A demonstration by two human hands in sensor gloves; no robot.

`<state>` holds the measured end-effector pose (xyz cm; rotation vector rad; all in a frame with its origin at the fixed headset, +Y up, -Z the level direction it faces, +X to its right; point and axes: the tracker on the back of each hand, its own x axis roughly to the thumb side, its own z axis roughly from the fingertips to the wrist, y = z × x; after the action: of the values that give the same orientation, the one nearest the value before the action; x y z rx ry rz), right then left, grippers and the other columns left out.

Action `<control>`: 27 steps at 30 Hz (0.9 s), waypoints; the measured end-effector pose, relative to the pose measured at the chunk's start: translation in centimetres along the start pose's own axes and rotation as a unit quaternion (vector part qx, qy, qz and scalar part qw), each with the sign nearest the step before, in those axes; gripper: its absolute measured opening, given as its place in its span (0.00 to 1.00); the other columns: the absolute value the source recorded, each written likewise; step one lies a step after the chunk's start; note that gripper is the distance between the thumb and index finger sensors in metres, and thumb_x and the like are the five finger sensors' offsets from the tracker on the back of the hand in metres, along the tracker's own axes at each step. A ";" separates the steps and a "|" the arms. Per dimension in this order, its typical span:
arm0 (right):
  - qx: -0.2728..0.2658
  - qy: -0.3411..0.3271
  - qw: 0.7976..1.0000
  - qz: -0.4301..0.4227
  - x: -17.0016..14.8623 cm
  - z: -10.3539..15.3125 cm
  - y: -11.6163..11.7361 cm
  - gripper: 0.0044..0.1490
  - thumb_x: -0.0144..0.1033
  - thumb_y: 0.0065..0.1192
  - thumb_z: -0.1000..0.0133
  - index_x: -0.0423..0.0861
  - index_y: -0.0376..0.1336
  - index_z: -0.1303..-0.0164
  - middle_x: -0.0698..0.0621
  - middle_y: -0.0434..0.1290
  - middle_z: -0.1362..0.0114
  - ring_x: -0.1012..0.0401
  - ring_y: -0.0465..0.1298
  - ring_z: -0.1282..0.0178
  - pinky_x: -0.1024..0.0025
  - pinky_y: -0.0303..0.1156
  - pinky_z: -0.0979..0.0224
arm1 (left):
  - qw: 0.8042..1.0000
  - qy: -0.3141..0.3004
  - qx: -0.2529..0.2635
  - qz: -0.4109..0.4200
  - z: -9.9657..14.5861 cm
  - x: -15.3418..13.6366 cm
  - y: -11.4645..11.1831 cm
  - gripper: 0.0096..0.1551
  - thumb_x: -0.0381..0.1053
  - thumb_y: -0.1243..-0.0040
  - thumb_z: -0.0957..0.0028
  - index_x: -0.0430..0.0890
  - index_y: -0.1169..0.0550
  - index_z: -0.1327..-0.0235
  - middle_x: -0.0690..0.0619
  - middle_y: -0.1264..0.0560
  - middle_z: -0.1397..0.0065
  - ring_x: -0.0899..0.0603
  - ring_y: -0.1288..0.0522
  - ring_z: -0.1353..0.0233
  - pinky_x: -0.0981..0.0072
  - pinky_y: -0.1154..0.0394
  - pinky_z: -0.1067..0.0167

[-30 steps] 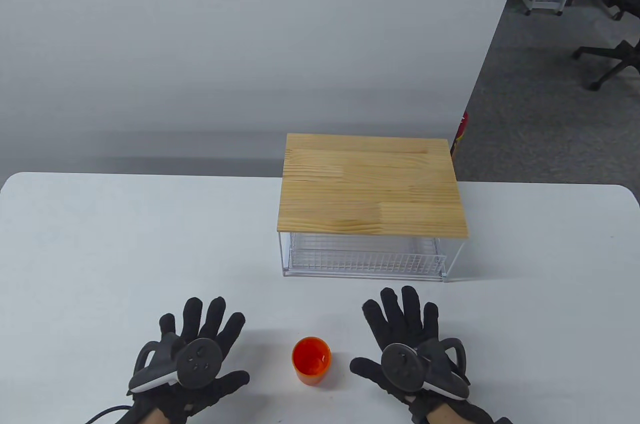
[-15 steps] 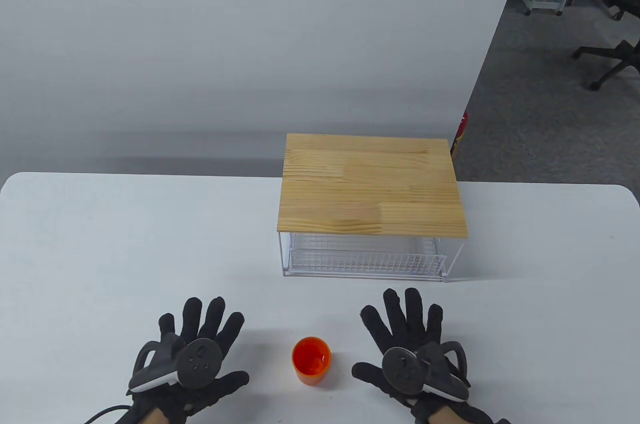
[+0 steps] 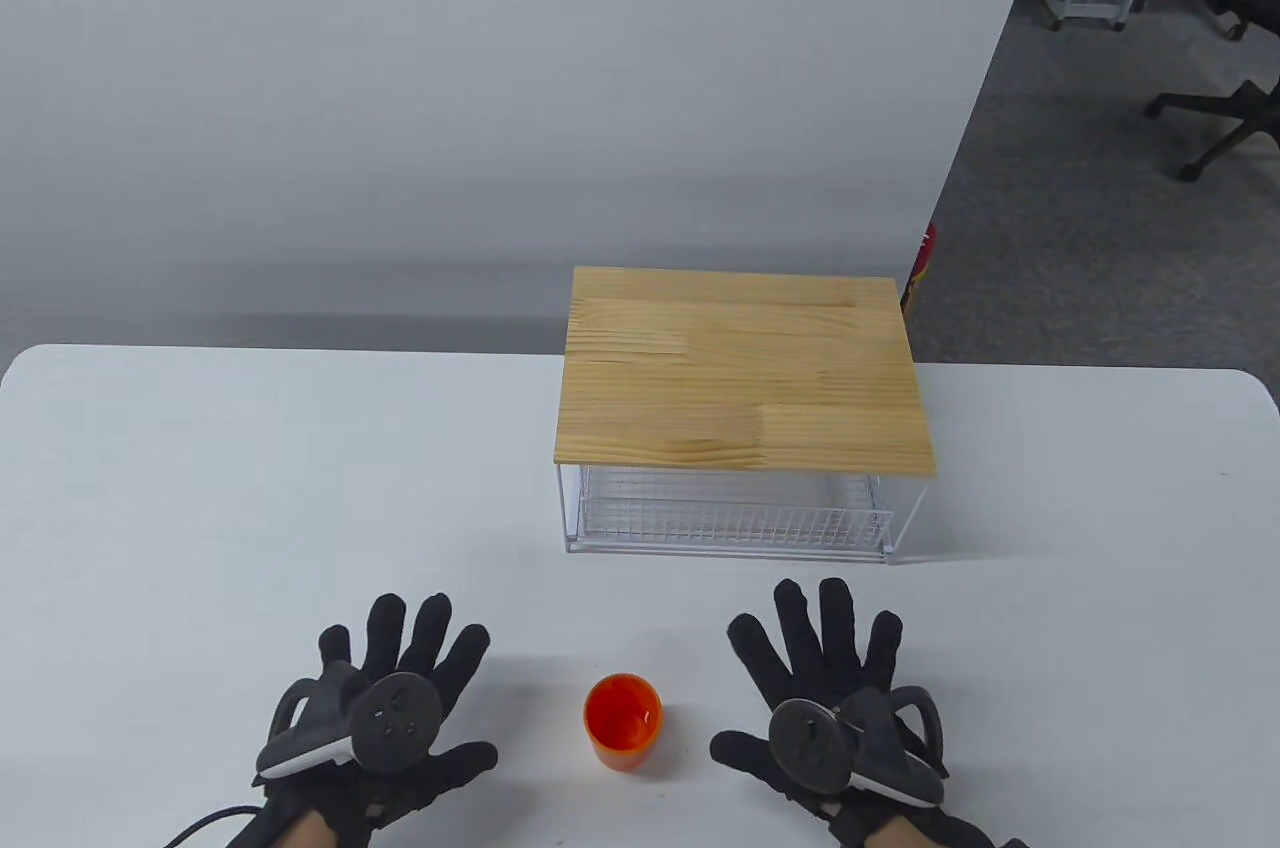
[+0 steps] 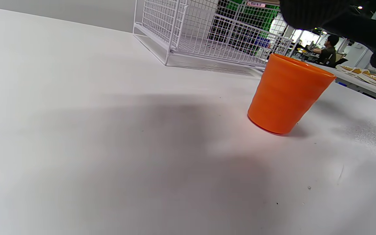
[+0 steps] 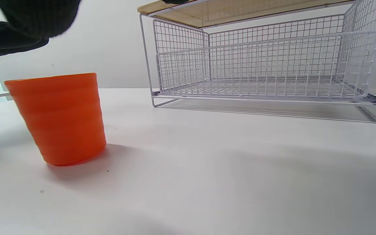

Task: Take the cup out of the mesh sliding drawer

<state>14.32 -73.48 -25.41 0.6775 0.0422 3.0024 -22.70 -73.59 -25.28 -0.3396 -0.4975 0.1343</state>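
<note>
no readable text, labels or numbers anywhere

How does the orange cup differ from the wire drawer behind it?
The cup is solid orange plastic; the drawer is see-through white mesh. The cup is small and round; the drawer is wide and boxy. The cup stands in the open between the hands; the drawer sits under a wooden top. Both rest on the table and look empty.

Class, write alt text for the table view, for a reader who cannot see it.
An upright orange plastic cup stands on a white table between two black-gloved hands, the left hand and right hand both spread flat and touching nothing. Behind it sits a white wire-mesh sliding drawer, with nothing visible inside, under a rectangular wooden top.
</note>
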 end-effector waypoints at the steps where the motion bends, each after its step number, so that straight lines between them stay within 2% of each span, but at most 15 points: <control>1: 0.000 0.000 1.000 0.000 0.0 0.0 0.0 0.64 0.79 0.48 0.48 0.51 0.37 0.13 0.30 0.31 0.10 0.26 0.25 0.21 0.13 0.25 0.37 | 1.000 0.000 0.000 0.000 0.0 0.0 0.0 0.60 0.77 0.57 0.42 0.48 0.68 0.17 0.35 0.77 0.19 0.17 0.78 0.27 0.14 0.77 0.48; 13: 0.007 0.001 1.000 0.010 0.0 0.4 0.3 0.66 0.81 0.46 0.49 0.49 0.35 0.12 0.30 0.30 0.10 0.25 0.24 0.21 0.13 0.24 0.39 | 1.000 -0.001 0.002 0.001 0.0 -0.1 0.0 0.59 0.78 0.58 0.42 0.50 0.67 0.17 0.36 0.77 0.19 0.17 0.80 0.27 0.14 0.77 0.48; 17: 0.004 -0.002 1.000 0.004 -0.1 0.5 0.3 0.66 0.81 0.42 0.49 0.49 0.35 0.12 0.30 0.30 0.10 0.25 0.24 0.21 0.13 0.23 0.40 | 1.000 -0.002 0.002 0.001 0.0 -0.1 0.0 0.59 0.78 0.58 0.42 0.49 0.68 0.18 0.36 0.77 0.20 0.17 0.80 0.27 0.14 0.77 0.48; 27: 0.012 0.003 1.000 0.003 -0.2 0.7 0.4 0.67 0.82 0.42 0.49 0.48 0.34 0.12 0.30 0.29 0.11 0.25 0.22 0.22 0.13 0.23 0.40 | 1.000 -0.001 -0.004 0.006 -0.1 -0.1 -0.1 0.59 0.78 0.58 0.42 0.49 0.68 0.18 0.36 0.77 0.20 0.17 0.80 0.27 0.14 0.77 0.48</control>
<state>14.71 -73.90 -24.87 0.6723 0.0785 3.0137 -22.79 -73.74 -25.35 -0.3510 -0.4983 0.1447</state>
